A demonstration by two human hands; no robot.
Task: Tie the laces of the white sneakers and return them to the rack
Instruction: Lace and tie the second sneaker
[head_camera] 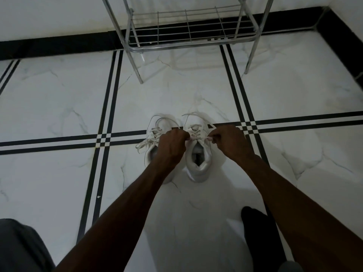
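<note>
Two white sneakers stand side by side on the tiled floor, toes pointing away from me. The right sneaker [198, 154] has its laces pulled taut sideways over the tongue. My left hand [171, 143] pinches one lace end at the shoe's left side. My right hand [227, 141] pinches the other end on the right. The left sneaker [157, 124] is partly hidden under my left hand and forearm; its laces [144, 143] lie loose and untied, spilling to the left.
A chrome wire shoe rack [188, 26] stands against the wall straight ahead, its lowest shelf bare. One rack leg [137, 69] reaches the floor just beyond the shoes. My dark-socked foot [259, 232] rests at lower right, my knee at lower left.
</note>
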